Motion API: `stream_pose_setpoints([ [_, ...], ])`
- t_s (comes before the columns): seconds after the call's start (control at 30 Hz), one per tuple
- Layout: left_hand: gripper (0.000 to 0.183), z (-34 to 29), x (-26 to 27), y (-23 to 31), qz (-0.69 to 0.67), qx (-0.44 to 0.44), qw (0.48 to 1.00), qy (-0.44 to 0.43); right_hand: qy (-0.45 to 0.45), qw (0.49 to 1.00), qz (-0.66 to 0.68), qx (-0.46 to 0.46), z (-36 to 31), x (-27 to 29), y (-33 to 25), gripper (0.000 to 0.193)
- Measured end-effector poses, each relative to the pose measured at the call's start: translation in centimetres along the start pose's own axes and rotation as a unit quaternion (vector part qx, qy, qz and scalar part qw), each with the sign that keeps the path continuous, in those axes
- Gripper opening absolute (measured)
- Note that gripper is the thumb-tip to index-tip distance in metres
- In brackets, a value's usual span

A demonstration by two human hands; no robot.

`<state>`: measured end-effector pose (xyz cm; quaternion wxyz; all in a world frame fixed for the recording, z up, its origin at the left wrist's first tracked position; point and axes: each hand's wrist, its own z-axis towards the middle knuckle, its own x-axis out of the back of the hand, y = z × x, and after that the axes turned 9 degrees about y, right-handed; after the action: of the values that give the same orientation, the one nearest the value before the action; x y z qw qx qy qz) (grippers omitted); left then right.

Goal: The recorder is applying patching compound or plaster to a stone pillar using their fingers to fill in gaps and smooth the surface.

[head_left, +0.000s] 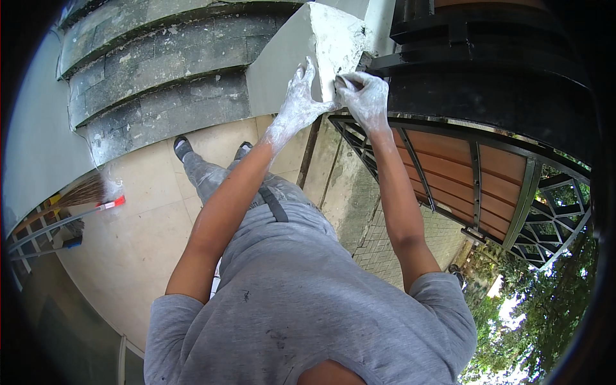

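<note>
Rising just beyond the grip is a white-coated wall end [337,42]. The white-smeared left hand [300,93] spreads wide by its edge, thumb pointing toward the right hand [367,99], whose fingers curl into a narrow pinch; whether they hold something is unclear. Both arms [224,221] stretch forward, converging. Grey steps [160,70] lie left of the grip, a brown-slatted gate [452,154] to its right.

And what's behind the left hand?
Behind the left hand, the grey wall side and white-coated wall end show around it, with pale floor tiles beyond the wrist. Whatever lies directly behind the palm is covered.
</note>
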<state>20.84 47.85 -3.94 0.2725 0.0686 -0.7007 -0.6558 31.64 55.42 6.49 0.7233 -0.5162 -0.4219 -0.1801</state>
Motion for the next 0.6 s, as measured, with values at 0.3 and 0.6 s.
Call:
stream_pose_setpoints([
  [0.3, 0.125, 0.2, 0.2, 0.2, 0.01, -0.006, 1.0, -0.003, 0.069, 0.997, 0.016, -0.044, 2.4, -0.3, 1.1, 0.024],
  [0.6, 0.124, 0.3, 0.0, -0.1, -0.001, 0.007, 1.0, -0.009, 0.072, 0.997, -0.011, 0.03, 2.4, -0.4, 1.0, 0.026],
])
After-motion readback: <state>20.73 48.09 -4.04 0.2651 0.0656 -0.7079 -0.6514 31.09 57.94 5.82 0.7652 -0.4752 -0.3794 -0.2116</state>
